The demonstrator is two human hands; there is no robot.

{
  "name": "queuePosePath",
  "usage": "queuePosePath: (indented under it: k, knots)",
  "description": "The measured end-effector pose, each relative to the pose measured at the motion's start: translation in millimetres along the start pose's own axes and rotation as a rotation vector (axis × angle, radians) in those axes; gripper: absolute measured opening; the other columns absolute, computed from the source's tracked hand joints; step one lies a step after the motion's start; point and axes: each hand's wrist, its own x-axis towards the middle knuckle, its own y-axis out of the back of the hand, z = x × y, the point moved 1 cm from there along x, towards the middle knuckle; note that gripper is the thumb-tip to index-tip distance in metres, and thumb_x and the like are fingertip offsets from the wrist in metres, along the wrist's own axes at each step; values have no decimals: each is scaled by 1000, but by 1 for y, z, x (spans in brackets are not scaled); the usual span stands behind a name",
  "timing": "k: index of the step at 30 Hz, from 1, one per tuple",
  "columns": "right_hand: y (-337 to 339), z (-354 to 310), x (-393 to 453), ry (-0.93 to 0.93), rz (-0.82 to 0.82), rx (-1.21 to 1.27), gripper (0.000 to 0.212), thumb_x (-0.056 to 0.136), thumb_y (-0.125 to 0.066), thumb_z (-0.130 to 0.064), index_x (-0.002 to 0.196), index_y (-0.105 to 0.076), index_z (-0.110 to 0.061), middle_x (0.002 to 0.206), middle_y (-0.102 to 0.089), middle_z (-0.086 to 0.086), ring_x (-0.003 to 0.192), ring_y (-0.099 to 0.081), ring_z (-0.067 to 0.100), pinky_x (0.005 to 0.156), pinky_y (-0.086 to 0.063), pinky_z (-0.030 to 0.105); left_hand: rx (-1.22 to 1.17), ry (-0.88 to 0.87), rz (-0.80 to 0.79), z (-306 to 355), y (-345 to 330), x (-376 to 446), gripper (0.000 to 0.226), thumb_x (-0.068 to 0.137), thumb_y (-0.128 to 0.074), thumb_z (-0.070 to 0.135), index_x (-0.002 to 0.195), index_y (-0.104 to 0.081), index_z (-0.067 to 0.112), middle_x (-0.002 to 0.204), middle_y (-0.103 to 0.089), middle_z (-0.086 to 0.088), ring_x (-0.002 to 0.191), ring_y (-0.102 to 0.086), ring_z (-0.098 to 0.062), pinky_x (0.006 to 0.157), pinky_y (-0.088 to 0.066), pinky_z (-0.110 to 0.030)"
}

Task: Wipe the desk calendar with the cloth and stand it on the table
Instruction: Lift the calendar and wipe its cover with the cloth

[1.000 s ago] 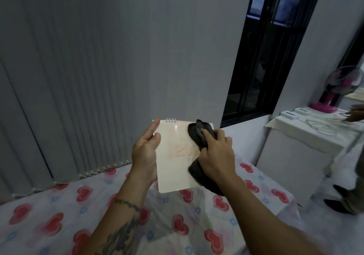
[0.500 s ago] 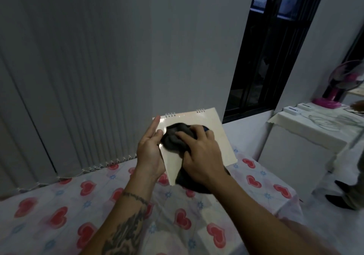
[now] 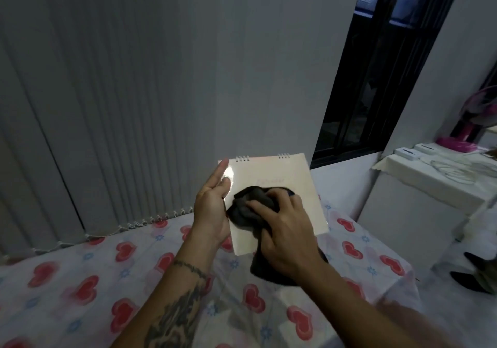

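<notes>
A cream desk calendar (image 3: 295, 186) with wire spirals along its top edge is held in the air above the table, its face tilted toward me. My left hand (image 3: 212, 207) grips its left edge, thumb on the front. A dark cloth (image 3: 247, 207) is pressed against the middle left of the calendar's face. My right hand (image 3: 285, 229) is closed on that cloth and covers the calendar's lower middle. A tail of the cloth hangs below the hand. The table (image 3: 80, 280) wears a white cover with red hearts.
Grey vertical blinds (image 3: 107, 105) hang just behind the table. A dark window (image 3: 382, 65) is at the right. A white cabinet (image 3: 430, 194) to the right carries a pink fan (image 3: 473, 121), small white boxes and cables. Something dark lies on the floor at the far right.
My right hand has slid the cloth from the calendar's upper right to its middle left. The calendar has turned so more of its face shows, and it has tilted.
</notes>
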Motion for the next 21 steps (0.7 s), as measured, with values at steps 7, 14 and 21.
queuePosePath:
  k: [7,14,21]
  knots:
    - [10,28,32,-161,84,-79,47,87,-53,-24,134,-51,-29,134,-45,8,109,-42,28,85,-47,42,-52,52,-71,-15,-5,-12,43,100,-41,3,119,-70,28,109,-77,-12,94,-75,-28,72,-62,-39]
    - [5,15,21,-184,119,-28,46,81,-50,-24,127,-55,-26,128,-48,9,105,-43,28,84,-46,42,-57,44,-47,-16,-2,-13,42,100,-41,3,114,-71,29,117,-74,-13,99,-73,-28,78,-61,-41]
    - [7,28,15,-58,102,-9,47,82,-58,-21,129,-58,-26,133,-48,9,108,-44,27,88,-46,40,-4,4,-53,-6,0,-7,45,100,-42,4,108,-76,33,132,-66,-11,120,-63,-32,101,-50,-52]
